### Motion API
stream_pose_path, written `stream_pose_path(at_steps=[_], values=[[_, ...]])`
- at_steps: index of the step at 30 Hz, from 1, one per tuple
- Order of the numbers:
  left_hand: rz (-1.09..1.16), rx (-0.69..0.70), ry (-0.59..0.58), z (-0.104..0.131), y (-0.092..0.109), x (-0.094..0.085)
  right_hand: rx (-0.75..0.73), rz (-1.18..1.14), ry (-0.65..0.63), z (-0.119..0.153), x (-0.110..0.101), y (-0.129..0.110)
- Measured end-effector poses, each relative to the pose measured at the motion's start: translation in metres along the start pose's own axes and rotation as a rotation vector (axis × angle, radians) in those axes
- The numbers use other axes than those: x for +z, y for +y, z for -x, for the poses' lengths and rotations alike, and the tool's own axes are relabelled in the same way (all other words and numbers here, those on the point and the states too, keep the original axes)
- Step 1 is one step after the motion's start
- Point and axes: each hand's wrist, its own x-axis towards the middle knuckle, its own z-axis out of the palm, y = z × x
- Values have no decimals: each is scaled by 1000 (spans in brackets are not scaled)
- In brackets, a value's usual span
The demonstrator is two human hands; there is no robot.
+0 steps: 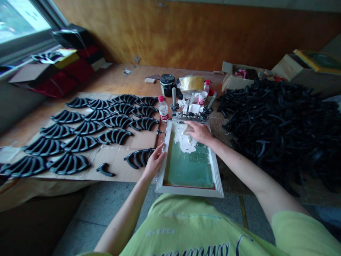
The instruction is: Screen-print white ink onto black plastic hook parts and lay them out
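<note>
A screen-printing frame [191,170] with a green mesh and a pale metal border lies in front of me, attached at its far end to a metal clamp [190,116]. White paste [185,142] is spread on the upper part of the mesh. My right hand [198,132] is over the paste, its fingers bent around something pale that I cannot make out. At the frame's left edge is my left hand [156,159], its fingers apart, next to a row of black curved parts [140,157].
Rows of black curved parts [80,142] lie on cardboard at the left. A large heap of them [274,124] covers the right. Behind the frame stand a bottle [163,109], a dark tub [167,85] and a roll of tape [193,84].
</note>
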Motion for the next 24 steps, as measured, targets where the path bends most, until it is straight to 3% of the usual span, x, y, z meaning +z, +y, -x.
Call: stream_pose_path(at_steps=[4, 8, 11, 14, 17, 19, 21, 24], values=[[14, 61, 23, 3, 37, -7, 221, 102, 72, -39, -33, 29], [143, 183, 51, -13, 79, -2, 414, 69, 257, -20, -53, 86], [296, 340, 104, -28, 112, 11, 616, -6, 283, 16, -34, 116], [345, 340, 153, -37, 128, 20, 446, -60, 165, 50, 8, 106], [377, 317, 229, -36, 114, 25, 152, -103, -40, 69, 40, 73], [378, 248, 218, -28, 90, 30, 50, -80, -130, 71, 44, 53], [328, 82, 81, -14, 62, 39, 33, -45, -119, 71, 36, 34], [255, -188, -177, 12, 29, 58, 18, -62, 20, 77, 24, -5]])
